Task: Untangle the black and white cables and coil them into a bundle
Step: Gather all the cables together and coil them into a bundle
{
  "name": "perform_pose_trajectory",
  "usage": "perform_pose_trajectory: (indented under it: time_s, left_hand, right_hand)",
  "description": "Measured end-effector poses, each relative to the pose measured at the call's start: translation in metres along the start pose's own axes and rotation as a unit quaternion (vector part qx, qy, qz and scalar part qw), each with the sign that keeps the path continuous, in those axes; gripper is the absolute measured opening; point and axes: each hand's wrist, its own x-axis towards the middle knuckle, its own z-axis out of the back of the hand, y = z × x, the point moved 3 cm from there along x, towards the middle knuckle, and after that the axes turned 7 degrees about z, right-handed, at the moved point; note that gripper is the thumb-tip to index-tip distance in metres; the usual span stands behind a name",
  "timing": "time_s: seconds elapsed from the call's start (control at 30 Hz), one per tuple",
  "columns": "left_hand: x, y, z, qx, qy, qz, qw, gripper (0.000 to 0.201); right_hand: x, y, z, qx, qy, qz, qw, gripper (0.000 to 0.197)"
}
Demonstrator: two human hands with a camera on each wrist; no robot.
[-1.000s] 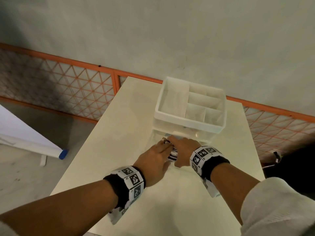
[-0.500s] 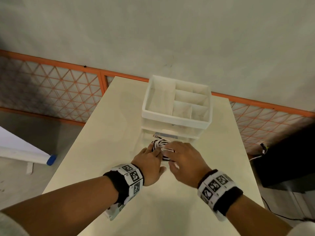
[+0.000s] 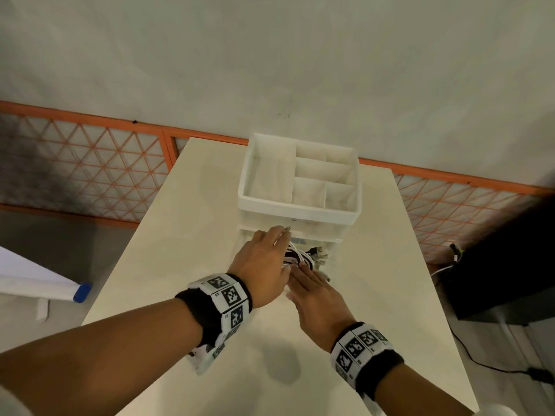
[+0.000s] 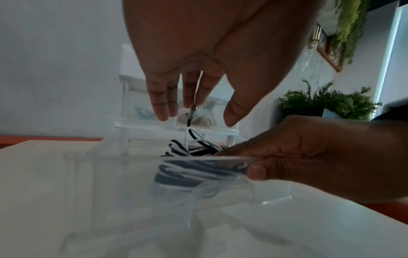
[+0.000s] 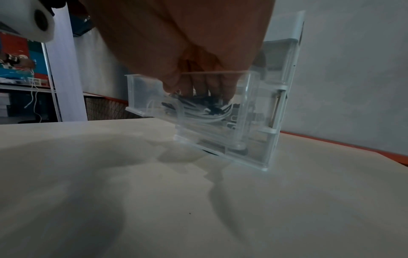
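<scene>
A coiled bundle of black and white cables (image 3: 303,256) (image 4: 189,151) (image 5: 198,108) lies in a clear drawer (image 4: 110,174) (image 5: 141,94) pulled out of the white organizer (image 3: 300,211). My left hand (image 3: 279,235) (image 4: 192,113) hovers over the drawer. Its straight fingers pinch a metal-tipped cable end (image 3: 286,229) (image 4: 193,109), from which black and white strands run down to the bundle. My right hand (image 3: 303,270) (image 4: 238,162) (image 5: 198,92) reaches over the drawer's front wall. Its fingertips rest on the bundle and its thumb lies against the wall outside.
The organizer stands at the far end of a cream table (image 3: 186,235), its top tray split into compartments. An orange lattice fence (image 3: 90,175) runs behind. A black box (image 3: 510,259) with cords sits to the right, a blue-capped white roll (image 3: 81,291) to the left.
My left hand has moved forward over the drawer and lifted a cable end. My right hand has drawn back toward me, with only its fingertips on the bundle.
</scene>
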Motion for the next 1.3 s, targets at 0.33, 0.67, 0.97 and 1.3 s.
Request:
perform_pose_trajectory:
  time_s: [0.33, 0.67, 0.97, 1.3]
  left_hand:
    - [0.005, 0.020, -0.010, -0.061, 0.004, -0.037, 0.997, 0.044]
    - [-0.003, 0.021, -0.026, 0.030, 0.088, -0.019, 0.995, 0.065]
    - [-0.009, 0.026, -0.023, -0.038, 0.012, 0.029, 0.999, 0.090]
    - [0.015, 0.027, -0.036, 0.112, 0.181, 0.089, 0.973, 0.103]
  right_hand:
    - [0.003, -0.004, 0.006, 0.030, 0.012, 0.010, 0.999, 0.041]
    - [0.023, -0.012, 0.024, 0.073, 0.044, -0.047, 0.995, 0.039]
    - [0.022, -0.007, 0.025, 0.080, 0.083, -0.066, 0.991, 0.043]
    - [0.037, -0.012, 0.026, 0.064, 0.092, -0.088, 0.990, 0.039]
